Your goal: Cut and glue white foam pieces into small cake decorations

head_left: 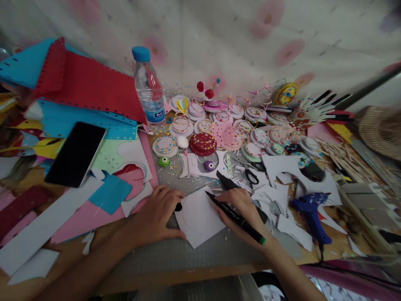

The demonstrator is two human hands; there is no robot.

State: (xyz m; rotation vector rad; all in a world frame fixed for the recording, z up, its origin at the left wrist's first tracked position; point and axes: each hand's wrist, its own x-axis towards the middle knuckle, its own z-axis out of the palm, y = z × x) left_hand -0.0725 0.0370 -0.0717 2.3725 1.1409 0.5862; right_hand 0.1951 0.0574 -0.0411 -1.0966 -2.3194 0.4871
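My right hand [241, 207] grips a black marker [236, 216] with a green end. The marker's tip is at the upper edge of a white piece of paper [200, 221], which bears a faint curved line. At the paper's left side, my left hand [158, 215] has its fingers curled round a small black cap [178, 207]. The left thumb lies along the paper's lower left edge. Partly hidden behind my right hand is a long dark object [227, 182], whose kind I cannot make out. White paper scraps [271, 198] lie just right of this hand.
A blue glue gun [311, 217] and black scissors [251, 177] lie to the right. Behind stand several decorated paper discs [203, 144] and a water bottle [149, 90]. To the left, a phone [77, 154] rests on coloured paper. Small green [163, 161] and purple punches [209, 166] sit mid-table.
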